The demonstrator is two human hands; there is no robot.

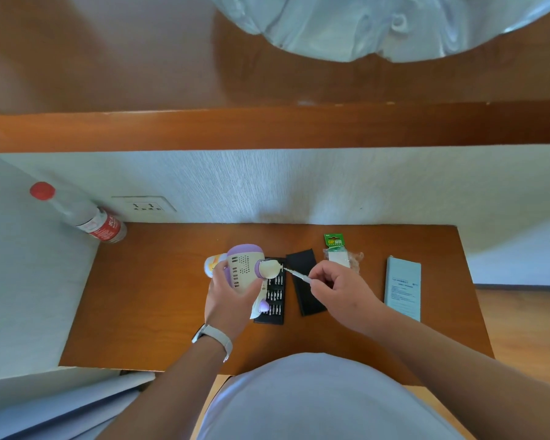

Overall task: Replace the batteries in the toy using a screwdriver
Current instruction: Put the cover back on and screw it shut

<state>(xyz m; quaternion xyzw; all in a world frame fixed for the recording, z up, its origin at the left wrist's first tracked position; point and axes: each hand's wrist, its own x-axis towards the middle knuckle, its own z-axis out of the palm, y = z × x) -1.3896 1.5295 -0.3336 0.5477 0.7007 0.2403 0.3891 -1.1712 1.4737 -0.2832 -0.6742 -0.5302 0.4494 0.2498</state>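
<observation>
My left hand grips a cream and purple toy above the wooden table, with its vented underside turned up. My right hand pinches a thin silver screwdriver. The tip of the screwdriver touches the toy's cream rounded end, on its right. Below the toy lies an open black case of screwdriver bits, and the black lid of the case lies just right of it. A green battery pack lies farther right, near the wall.
A plastic bottle with a red cap leans in the back left corner, beside a wall socket. A grey-blue booklet lies at the table's right side. A wooden shelf overhangs the table.
</observation>
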